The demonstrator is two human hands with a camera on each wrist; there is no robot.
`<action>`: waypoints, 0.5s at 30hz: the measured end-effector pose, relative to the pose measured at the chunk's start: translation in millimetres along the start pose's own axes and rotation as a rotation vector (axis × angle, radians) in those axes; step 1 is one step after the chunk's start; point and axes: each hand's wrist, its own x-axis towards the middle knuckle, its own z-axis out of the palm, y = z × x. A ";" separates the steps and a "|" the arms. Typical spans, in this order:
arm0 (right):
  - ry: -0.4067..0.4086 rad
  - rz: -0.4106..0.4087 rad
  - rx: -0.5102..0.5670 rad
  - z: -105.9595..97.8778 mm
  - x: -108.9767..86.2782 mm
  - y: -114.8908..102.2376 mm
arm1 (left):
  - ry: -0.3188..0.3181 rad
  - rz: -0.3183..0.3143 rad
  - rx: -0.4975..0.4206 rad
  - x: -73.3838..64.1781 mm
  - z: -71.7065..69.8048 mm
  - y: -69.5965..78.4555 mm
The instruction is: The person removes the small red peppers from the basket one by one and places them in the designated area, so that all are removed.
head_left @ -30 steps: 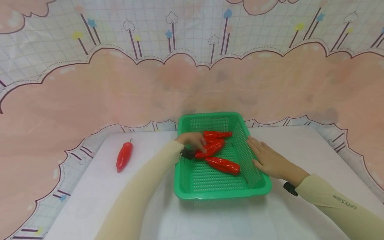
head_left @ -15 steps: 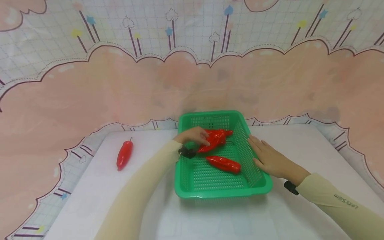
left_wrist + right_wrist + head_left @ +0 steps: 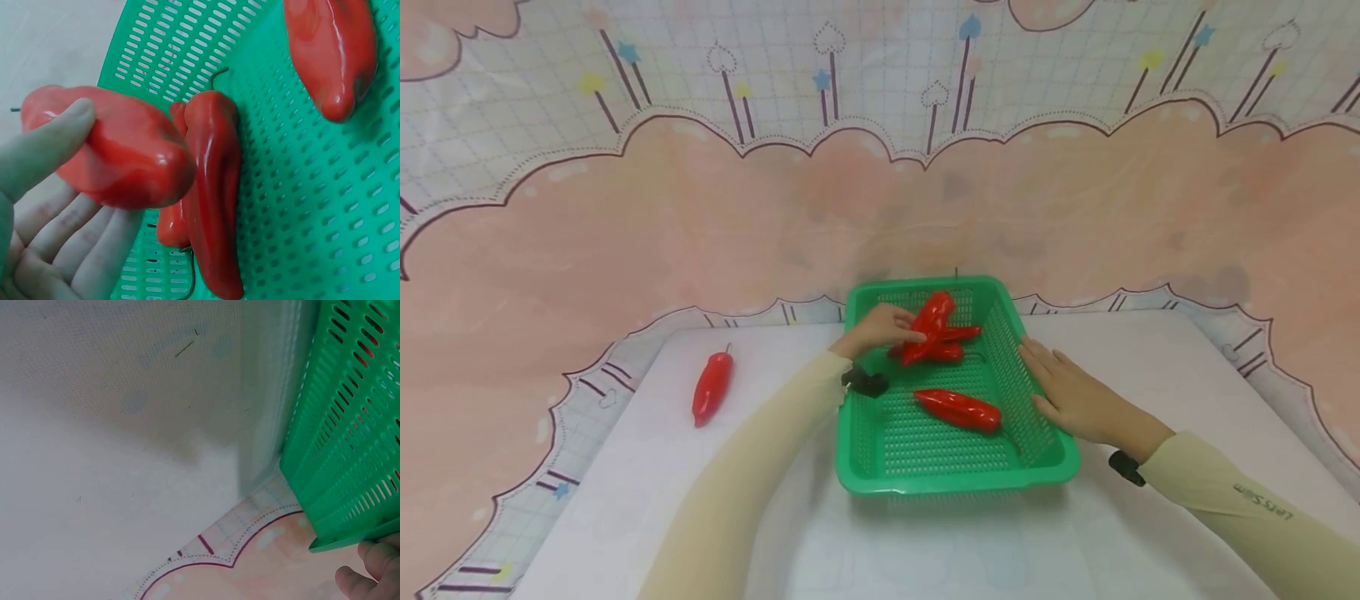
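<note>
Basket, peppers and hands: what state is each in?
Basket: upright on the table.
Left hand: gripping one pepper.
Held pepper: between thumb and fingers.
Far peppers: lying bunched in the basket.
Near pepper: lying apart on the basket floor.
Outside pepper: lying on the table.
Right hand: against the basket's right side.
</note>
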 end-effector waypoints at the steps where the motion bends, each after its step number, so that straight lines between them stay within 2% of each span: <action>1: 0.002 -0.002 -0.004 0.1 0.3 0.2 | 0.009 -0.007 -0.020 -0.3 -0.2 0.4; 10: 0.009 -0.003 -0.006 0.1 1.0 -0.5 | 0.084 -0.045 -0.077 -3.0 -0.9 4.1; 15: 0.003 0.003 -0.005 0.0 -0.1 -1.0 | 0.110 -0.066 -0.139 -6.9 -0.6 7.3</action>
